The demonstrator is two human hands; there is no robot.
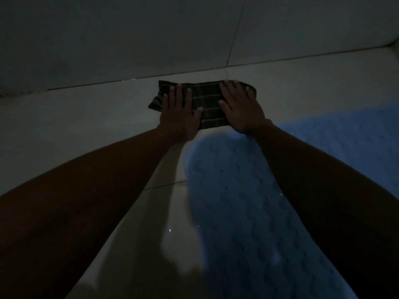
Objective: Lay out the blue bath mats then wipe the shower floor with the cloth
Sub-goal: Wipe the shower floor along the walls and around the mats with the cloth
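A dark striped cloth [207, 102] lies flat on the pale tiled shower floor [90, 117], close to the foot of the wall. My left hand [180, 114] presses on its left part with fingers spread. My right hand [240, 106] presses flat on its right part. Both arms reach forward from the bottom of the view. A blue bath mat [233, 201] lies on the floor between and under my arms, its rounded end just short of the cloth. A second blue bath mat [349, 139] lies to the right, partly hidden by my right arm.
The tiled wall [129, 35] rises right behind the cloth, meeting the floor along a grout line. A corner curves in at the far right [393, 46]. Small water drops glint on the floor [170, 229]. The scene is dim.
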